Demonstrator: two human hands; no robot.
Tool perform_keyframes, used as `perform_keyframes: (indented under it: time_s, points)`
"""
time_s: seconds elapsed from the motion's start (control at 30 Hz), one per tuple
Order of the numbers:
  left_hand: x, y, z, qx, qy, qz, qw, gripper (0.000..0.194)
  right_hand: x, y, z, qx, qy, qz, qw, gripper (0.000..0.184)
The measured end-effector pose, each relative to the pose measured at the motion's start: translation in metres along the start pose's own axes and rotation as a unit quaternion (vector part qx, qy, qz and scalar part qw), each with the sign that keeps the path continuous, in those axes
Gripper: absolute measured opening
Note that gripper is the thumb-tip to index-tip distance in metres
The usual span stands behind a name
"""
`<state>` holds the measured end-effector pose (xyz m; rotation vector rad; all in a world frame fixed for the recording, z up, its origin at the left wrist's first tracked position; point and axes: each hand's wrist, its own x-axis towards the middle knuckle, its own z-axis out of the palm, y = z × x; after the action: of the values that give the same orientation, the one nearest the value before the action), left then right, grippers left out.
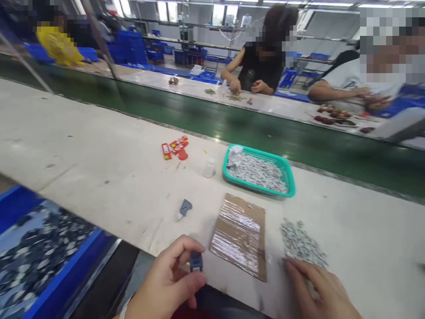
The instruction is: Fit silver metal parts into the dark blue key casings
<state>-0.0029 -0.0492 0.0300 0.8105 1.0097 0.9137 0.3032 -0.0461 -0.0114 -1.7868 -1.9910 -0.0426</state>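
Observation:
My left hand (168, 281) is at the near edge of the white table (99, 168), its fingers curled round a small dark blue plastic part (196, 261). My right hand (320, 290) rests with its fingers flat on the table, touching the near edge of a loose pile of small grey pieces (300, 243). Between the hands lies a brown cardboard sheet (241, 235) covered with shiny tape. Another small blue-grey part (184, 208) lies on the table beyond my left hand.
A teal basket (290, 175) holds more grey pieces. A small clear bottle (209, 168) and red packets (175, 147) lie left of it. A blue bin (56, 283) of dark parts sits low left. Beyond a green conveyor belt (232, 124), two people work at another table.

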Motion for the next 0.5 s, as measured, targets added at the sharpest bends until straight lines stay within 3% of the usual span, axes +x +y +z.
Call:
perform_keyframes:
  time_s: [0.1, 0.33, 0.5]
  points:
    - [0.001, -0.01, 0.01, -0.008, 0.015, -0.025, 1.0, 0.034, 0.005, -0.013, -0.007, -0.024, 0.014, 0.003, 1.0, 0.034]
    - [-0.001, -0.02, 0.024, -0.001, 0.025, -0.057, 0.998, 0.038, -0.002, -0.026, 0.003, -0.068, 0.063, -0.053, 0.994, 0.022]
    - [-0.005, -0.02, 0.025, 0.012, 0.03, -0.069, 0.997, 0.04, -0.005, -0.032, 0.004, -0.075, 0.044, 0.021, 0.996, 0.023]
